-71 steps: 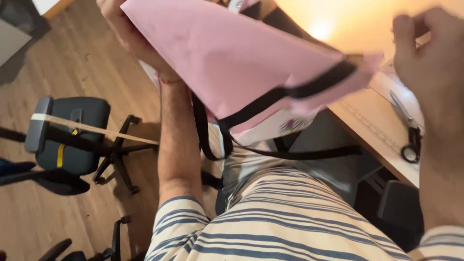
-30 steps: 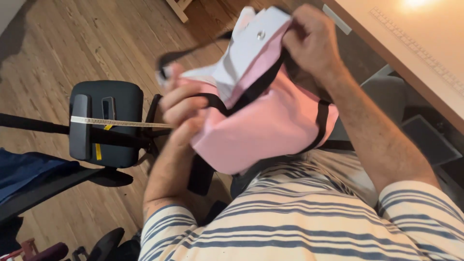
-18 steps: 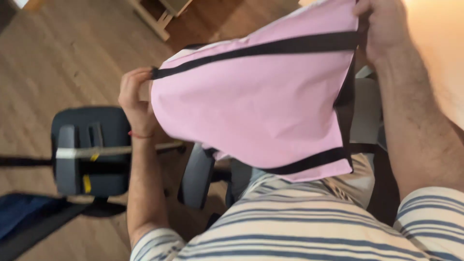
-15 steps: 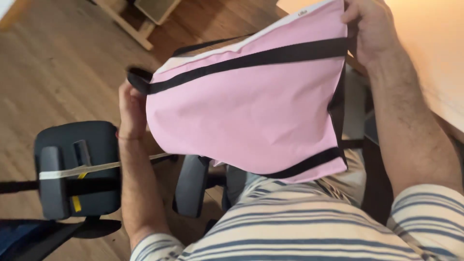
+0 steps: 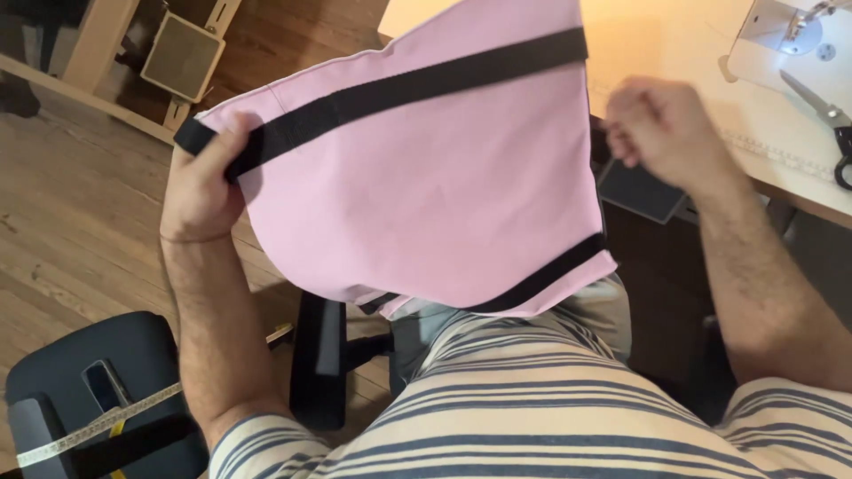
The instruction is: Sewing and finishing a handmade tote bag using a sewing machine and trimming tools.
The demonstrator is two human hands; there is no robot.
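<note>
A pink fabric bag with black webbing straps hangs spread out above my lap. My left hand grips its left edge, fingers closed over the end of the upper strap. My right hand sits just off the bag's upper right corner with its fingers curled; whether it pinches the fabric edge cannot be seen. A second black strap runs along the bag's lower right edge. My striped shirt fills the bottom of the view.
A pale worktable lies at the upper right, carrying a white sewing machine and black-handled scissors. A black stool with a measuring tape across it stands lower left on the wooden floor. A wooden frame is upper left.
The bag was turned over and spread flat in front of me. My right hand has come off the top right corner and now hovers beside it. The view shifted toward the table.
</note>
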